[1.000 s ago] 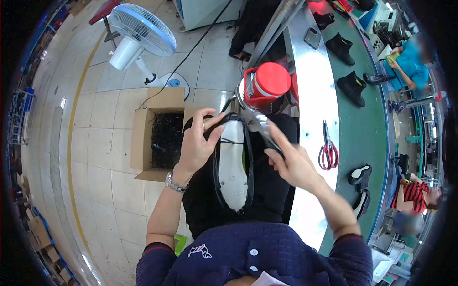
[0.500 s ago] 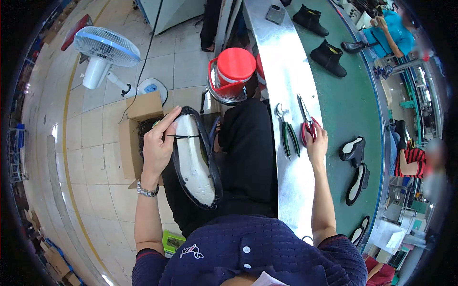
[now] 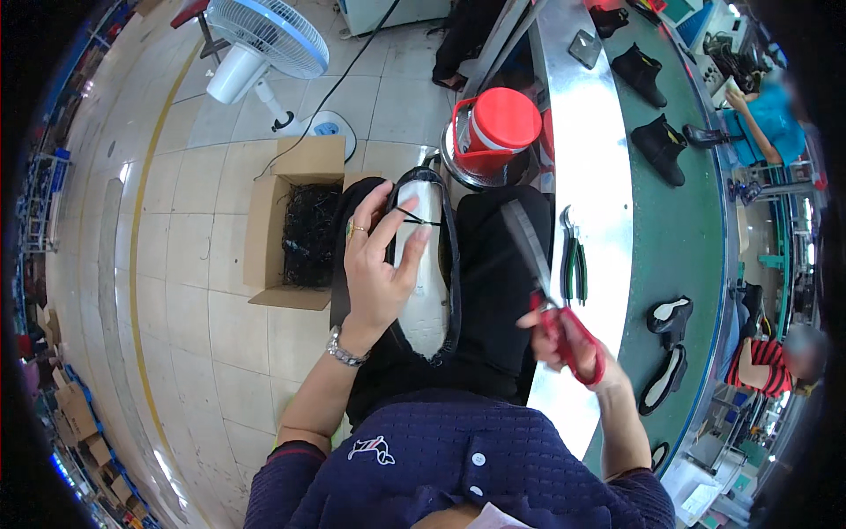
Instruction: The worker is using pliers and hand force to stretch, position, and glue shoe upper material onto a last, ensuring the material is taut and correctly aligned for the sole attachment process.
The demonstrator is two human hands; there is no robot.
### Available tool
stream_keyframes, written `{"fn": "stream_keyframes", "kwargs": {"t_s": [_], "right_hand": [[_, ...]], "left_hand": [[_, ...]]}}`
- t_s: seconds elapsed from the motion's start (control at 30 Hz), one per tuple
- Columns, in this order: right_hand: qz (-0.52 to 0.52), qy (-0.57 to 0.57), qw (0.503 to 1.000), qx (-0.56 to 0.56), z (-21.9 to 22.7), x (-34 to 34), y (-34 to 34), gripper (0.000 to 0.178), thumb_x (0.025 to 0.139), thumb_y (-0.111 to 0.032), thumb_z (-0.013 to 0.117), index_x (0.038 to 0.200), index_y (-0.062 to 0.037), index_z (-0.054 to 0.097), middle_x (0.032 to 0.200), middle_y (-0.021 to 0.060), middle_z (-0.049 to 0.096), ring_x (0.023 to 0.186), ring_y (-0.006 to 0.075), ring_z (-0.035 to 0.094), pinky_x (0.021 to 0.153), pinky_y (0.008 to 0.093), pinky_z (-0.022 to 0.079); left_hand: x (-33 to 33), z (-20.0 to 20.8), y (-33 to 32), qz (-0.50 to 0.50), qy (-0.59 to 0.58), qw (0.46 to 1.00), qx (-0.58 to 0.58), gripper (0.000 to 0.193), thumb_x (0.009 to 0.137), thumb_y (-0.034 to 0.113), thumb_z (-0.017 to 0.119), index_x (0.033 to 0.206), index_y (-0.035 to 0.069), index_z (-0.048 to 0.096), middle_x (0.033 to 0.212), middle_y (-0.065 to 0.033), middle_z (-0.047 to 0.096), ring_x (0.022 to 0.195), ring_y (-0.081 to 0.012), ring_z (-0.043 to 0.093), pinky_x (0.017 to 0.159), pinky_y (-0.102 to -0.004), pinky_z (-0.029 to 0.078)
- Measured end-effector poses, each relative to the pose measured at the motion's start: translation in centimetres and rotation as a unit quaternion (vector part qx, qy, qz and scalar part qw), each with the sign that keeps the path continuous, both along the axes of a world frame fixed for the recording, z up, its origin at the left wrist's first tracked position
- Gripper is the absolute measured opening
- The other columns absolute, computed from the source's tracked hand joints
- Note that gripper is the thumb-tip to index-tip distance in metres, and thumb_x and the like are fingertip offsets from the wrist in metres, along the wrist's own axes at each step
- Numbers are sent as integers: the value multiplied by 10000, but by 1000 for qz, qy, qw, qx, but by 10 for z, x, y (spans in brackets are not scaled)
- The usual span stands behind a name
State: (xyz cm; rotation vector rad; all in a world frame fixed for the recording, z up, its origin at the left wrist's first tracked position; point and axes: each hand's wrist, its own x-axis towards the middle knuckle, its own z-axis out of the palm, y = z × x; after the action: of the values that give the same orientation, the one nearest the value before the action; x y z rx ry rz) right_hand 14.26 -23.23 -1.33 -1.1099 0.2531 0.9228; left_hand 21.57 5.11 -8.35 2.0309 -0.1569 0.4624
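Observation:
A black shoe upper (image 3: 454, 309) with a white underside (image 3: 426, 295) lies bottom up over my lap, toe end toward me. A thin black tie (image 3: 432, 222) runs across its far part. My left hand (image 3: 379, 264) grips the shoe by its left side, with the thumb and bent fingers over the white underside near the tie. Red-handled scissors (image 3: 548, 304) are in my right hand (image 3: 590, 361), raised to the right of the shoe and apart from it. Their blades point away and slightly left, blurred by motion.
Green-handled pliers (image 3: 575, 264) and a phone (image 3: 584, 48) lie on the metal bench edge (image 3: 595, 167). Black boots (image 3: 659, 150) stand on the green belt (image 3: 683, 251). A carton (image 3: 264, 238) with black scraps, a fan (image 3: 269, 40) and a red-lidded bucket (image 3: 507, 119) are nearby.
My right hand has lifted the scissors off the metal bench and brought them toward my lap. The left hand and shoe have shifted right, and its fingers now reach over the tie.

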Motion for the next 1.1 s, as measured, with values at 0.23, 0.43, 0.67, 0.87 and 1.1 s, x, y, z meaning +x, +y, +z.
{"fn": "stream_keyframes", "kwargs": {"t_s": [0.23, 0.43, 0.67, 0.87, 1.1], "right_hand": [[92, 104, 990, 17, 10, 6, 64, 772, 819, -722, 571, 1194, -51, 493, 815, -28, 433, 648, 55, 447, 537, 199, 381], [60, 16, 996, -67, -15, 3, 91, 568, 964, -629, 388, 868, -84, 517, 682, -17, 456, 563, 84, 488, 490, 225, 439], [32, -169, 950, -260, -25, -17, 70, 343, 965, -307, 585, 767, -28, 555, 580, 17, 524, 520, 112, 530, 492, 279, 428], [-91, -289, 769, -563, -47, 9, -22, 335, 871, -329, 706, 902, 0, 649, 676, 86, 616, 591, 158, 579, 566, 327, 460], [-59, -259, 550, -792, -112, 53, -151, 438, 826, -300, 721, 1142, -6, 648, 983, 174, 675, 877, 321, 666, 809, 420, 509]], "left_hand": [[4, -3, -12, 69, -1, 998, 13, 95, 906, 57, 600, 883, -23, 555, 1067, -156, 551, 925, -291, 578, 780, -370, 468], [3, -5, -11, 66, -28, 995, 62, 80, 925, 67, 563, 909, -12, 558, 1057, -154, 533, 926, -305, 559, 780, -385, 456], [12, -4, -10, 90, -146, 975, 144, 72, 972, 57, 490, 957, 8, 539, 957, -132, 621, 883, -273, 573, 762, -352, 469], [11, 10, -6, 74, -19, 992, -103, 164, 1016, 108, 450, 910, 19, 538, 698, -87, 555, 552, -152, 548, 533, -297, 442], [22, 102, 26, 56, -63, 995, -61, 128, 970, 114, 550, 942, 12, 621, 695, -65, 619, 562, -119, 579, 501, -265, 446]]}}
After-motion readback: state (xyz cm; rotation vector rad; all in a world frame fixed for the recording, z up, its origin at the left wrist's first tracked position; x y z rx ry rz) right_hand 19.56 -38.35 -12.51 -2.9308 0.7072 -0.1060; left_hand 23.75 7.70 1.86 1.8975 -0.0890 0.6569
